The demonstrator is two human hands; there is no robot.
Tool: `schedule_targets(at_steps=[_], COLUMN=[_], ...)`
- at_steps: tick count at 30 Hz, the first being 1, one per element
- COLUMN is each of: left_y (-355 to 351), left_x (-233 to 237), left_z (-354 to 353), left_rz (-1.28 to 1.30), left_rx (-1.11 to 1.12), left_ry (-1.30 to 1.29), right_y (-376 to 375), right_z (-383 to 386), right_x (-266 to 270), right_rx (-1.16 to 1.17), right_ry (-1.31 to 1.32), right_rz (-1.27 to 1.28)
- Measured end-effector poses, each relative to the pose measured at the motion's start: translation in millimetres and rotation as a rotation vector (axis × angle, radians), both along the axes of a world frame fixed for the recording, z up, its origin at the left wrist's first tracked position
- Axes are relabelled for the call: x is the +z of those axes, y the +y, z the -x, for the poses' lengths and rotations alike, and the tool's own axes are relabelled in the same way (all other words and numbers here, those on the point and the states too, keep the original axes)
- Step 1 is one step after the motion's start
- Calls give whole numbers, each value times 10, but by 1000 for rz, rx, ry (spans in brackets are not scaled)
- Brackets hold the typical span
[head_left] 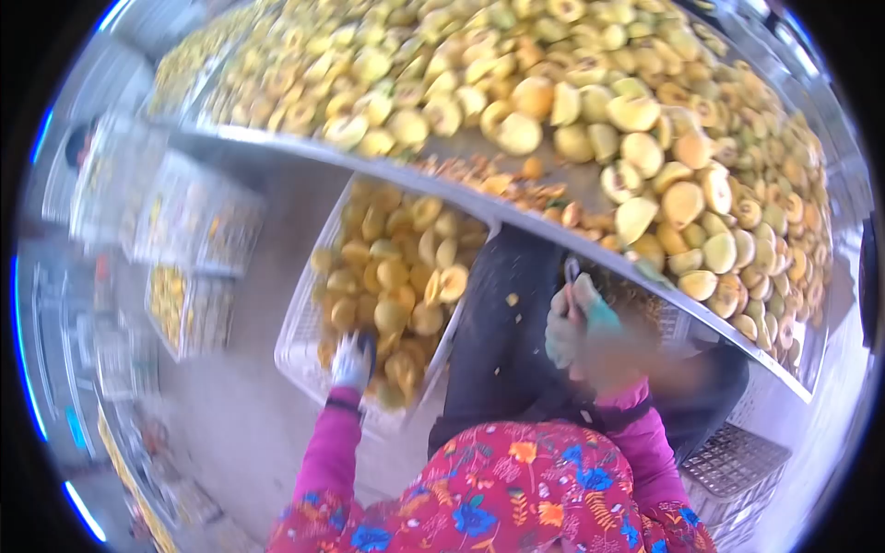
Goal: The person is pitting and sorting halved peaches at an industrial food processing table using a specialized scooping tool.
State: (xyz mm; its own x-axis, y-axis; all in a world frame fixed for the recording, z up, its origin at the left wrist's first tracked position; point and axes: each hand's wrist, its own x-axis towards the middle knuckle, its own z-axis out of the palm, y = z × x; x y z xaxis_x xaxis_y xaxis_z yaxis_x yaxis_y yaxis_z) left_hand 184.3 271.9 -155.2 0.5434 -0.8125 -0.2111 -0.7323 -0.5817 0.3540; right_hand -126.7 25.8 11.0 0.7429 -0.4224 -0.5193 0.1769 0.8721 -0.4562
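My left hand (351, 363), in a whitish glove, reaches over the near edge of a white plastic basket (297, 318) full of yellow fruit halves (392, 275). Its fingers look slightly spread on the fruit, and a dark patch beside them is too blurred to name. Above my lap, my right hand (573, 324), in a pale glove with some green, is closed around a small tool (572, 271) with a metal end. Part of that hand and its wrist are smeared by motion.
A metal-edged table (369, 167) heaped with halved fruit (516, 134) crosses the view above my lap. Fruit scraps (498, 182) lie near its edge. Stacked white crates (189, 217) stand at the left. A dark crate (735, 459) is at the lower right.
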Motion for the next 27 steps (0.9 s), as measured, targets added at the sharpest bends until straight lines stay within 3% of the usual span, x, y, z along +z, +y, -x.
schedule_targets(at_steps=[1, 3, 5, 6, 7, 9, 10, 11, 12, 13, 15, 16, 17, 19, 21, 22, 23, 24, 25, 26, 27], left_y=[456, 266, -486, -1159, -1655, -2643, -3123, -3754, -3771, -3976, -4103, -4032, -3949, -3630, -3273, -3089, -3113, -3055, -2976, -2875, -2848], left_x=[-602, 138, 663, 1311, 1522, 1922, 1936, 1613, 1728, 1618, 1617, 1852, 1855, 2093, 2147, 2233, 1923, 1813, 1847, 1885, 1859], left_z=[-225, -73, -177, 1, -29, 182, 357, 465, 568, 615, 524, 683, 652, 888, 1258, 1413, 1392, 1438, 1577, 1775, 1872], left_rz=[0, -212, -16, 387, 433, 578, 658, 551, 239, 10, 120, 53, 338, 291, 488, 411, 653, 731, 799, 851, 845], left_rx=[-45, -41, -2, 28, -62, -228, -452, -945, -901, -1034, -1132, -970, -925, -404, -383, -289, -576, -688, -793, -631, -634], left_ry=[-224, -234, -399, -272, -417, -366, -487, -897, -790, -789, -647, -401, -206, 1027, 1084, 1063, 726, 466, 201, 673, 679], right_y=[-27, -94, -154, -182, -197, -222, -229, -229, -232, -224, -266, -278, -270, -361, -430, -445, -447, -432, -402, -366, -326], right_z=[16, 108, 145, 113, 72, -8, -6, 18, 28, 77, 250, 340, 411, 370, 228, 211, 200, 199, 205, 214, 234], right_x=[9, 23, 26, 40, 62, 148, 217, 256, 251, 265, 255, 197, 157, 199, 50, 59, 75, 82, 74, 60, 49], right_rx=[-23, -56, -68, -46, -25, -16, -22, -27, -27, -32, -62, -126, -187, -238, -484, -480, -438, -394, -395, -370, -346], right_ry=[27, 47, -17, -22, -26, 56, 90, 125, 123, 117, 100, 102, 105, 245, 389, 393, 548, 707, 713, 764, 813], right_rz=[-18, -74, -99, -67, -40, 19, 71, 122, 125, 156, 193, 274, 350, 441, 1252, 1246, 1396, 1544, 1538, 1524, 1510])
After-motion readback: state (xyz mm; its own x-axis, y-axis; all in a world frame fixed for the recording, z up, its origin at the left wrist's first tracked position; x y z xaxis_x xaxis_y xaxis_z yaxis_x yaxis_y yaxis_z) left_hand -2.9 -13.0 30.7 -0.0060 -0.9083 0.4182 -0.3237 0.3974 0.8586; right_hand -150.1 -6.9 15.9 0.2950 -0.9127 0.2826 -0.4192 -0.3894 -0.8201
